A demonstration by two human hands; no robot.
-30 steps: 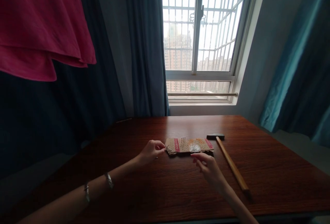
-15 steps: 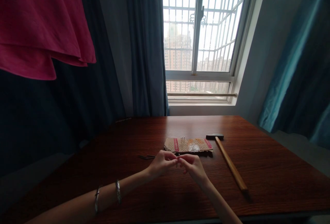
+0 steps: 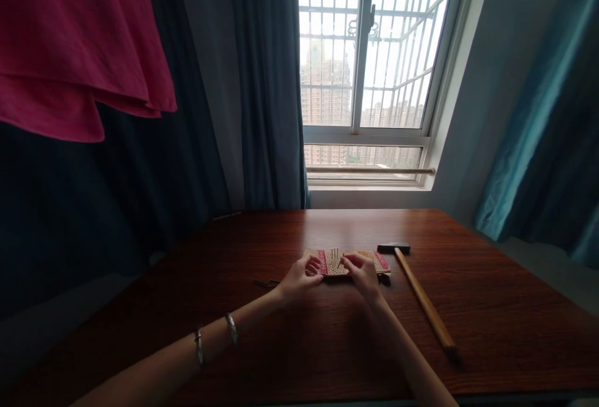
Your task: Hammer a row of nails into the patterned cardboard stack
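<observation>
Right hand (image 3: 364,276) pinches a nail (image 3: 340,262) over a dotted board (image 3: 329,268), near upright nails (image 3: 334,252); left hand's (image 3: 298,278) grip is unclear. Nail-placing seems underway, calling for steady aim.

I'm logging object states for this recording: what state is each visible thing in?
Cardboard slab: lying on the table
Upright nails: three, standing in the slab
Right hand: pinching a slanted nail
Left hand: at the slab's left end, grip unclear
Loose nails: lying down
Hammer: lying down, unheld
Pink cloth: hanging
Curtains: drawn aside
Window: cannot tell if fully shut
</observation>
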